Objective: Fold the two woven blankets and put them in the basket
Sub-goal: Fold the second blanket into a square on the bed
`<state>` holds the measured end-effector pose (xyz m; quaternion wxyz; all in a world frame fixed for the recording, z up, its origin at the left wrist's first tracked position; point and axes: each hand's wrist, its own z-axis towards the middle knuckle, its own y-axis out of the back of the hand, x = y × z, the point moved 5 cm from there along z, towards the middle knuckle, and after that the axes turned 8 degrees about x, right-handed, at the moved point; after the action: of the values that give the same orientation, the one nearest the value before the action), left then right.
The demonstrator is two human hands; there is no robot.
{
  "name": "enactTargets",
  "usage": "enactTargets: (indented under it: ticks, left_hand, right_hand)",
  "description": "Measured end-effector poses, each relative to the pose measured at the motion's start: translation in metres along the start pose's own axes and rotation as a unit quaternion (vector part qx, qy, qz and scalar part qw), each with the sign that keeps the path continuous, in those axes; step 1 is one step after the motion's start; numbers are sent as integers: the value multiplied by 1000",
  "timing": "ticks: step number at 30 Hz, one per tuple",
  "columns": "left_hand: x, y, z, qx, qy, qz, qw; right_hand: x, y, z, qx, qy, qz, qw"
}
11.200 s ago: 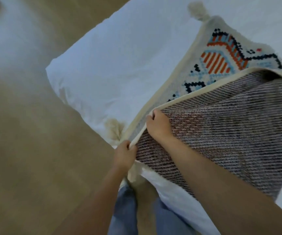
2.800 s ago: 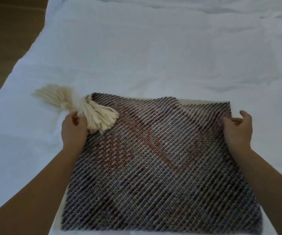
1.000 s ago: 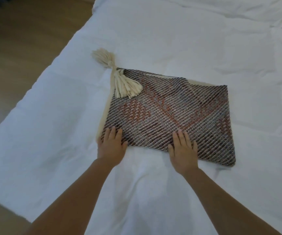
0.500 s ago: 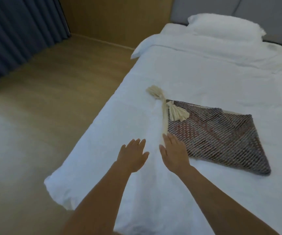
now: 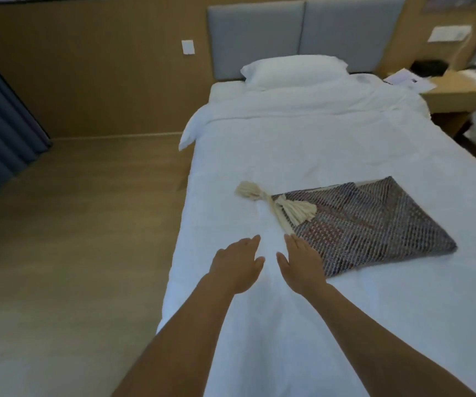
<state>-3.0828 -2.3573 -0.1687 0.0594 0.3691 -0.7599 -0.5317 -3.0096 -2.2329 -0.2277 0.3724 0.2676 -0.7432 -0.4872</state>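
Both hands are free and hold nothing: the left hand (image 5: 238,263) and the right hand (image 5: 301,266) are flat, with straight fingers, close together above the white bed sheet (image 5: 274,325) near the left edge of the bed. The right hand is just beside the near corner of the folded dark grey and reddish woven blanket (image 5: 374,227); whether it touches the cloth I cannot tell. This blanket lies on the sheet as a flat folded packet. Two cream yarn tassels (image 5: 299,210) sit at its left corner, one on top of the weave and one out on the sheet. Further away are a white pillow (image 5: 294,70) and a grey padded headboard (image 5: 302,32); a light wooden floor (image 5: 73,224) is on the left. No basket and no second blanket are in view.

I judge that the danger is in the lifting. If only the near corner is taken, the layers may slide apart and the fold may open. The loose tassels may also hang down and catch on the rim of the basket.
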Motion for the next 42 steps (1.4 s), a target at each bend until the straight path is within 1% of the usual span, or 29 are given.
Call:
enactTargets:
  ticks: [3, 6, 9, 14, 16, 18, 22, 25, 31, 36, 39, 42]
  left_hand:
    - [23, 27, 10, 5, -29, 44, 999]
    - [43, 50, 22, 2, -58, 70, 996]
    - [50, 58, 34, 30, -102, 93, 990]
    - [67, 59, 60, 67, -198, 152, 966]
    - [85, 62, 70, 80, -235, 173, 953]
    - [111, 68, 75, 93, -263, 172, 945]
    - [167, 82, 89, 133, -285, 187, 931]
    - [186, 88, 101, 142, -288, 190, 928]
    - [184, 78, 119, 178, -328, 193, 908]
    - [164, 74, 160, 192, -338, 186, 902]
    - [137, 70, 196, 204, -344, 195, 896]
    - [114, 57, 229, 231, -359, 227, 875]
  right_hand:
    - [11, -3, 10, -10, -62, 36, 997]
    - [20, -2, 15, -17, -101, 50, 994]
    - [26, -3, 18, -27, -145, 73, 986]
    - [55, -21, 23, -63, -220, 104, 968]
    - [73, -29, 28, -70, -249, 111, 960]
    - [92, -36, 31, -76, -281, 113, 950]
    - [132, -41, 29, -73, -329, 119, 934]
    - [154, -47, 29, -67, -355, 136, 923]
    - [155, -50, 45, -72, -385, 164, 906]
    - [127, -52, 69, -90, -411, 217, 881]
    - [97, -50, 87, -119, -431, 250, 859]
    - [71, -56, 104, -139, -454, 291, 830]
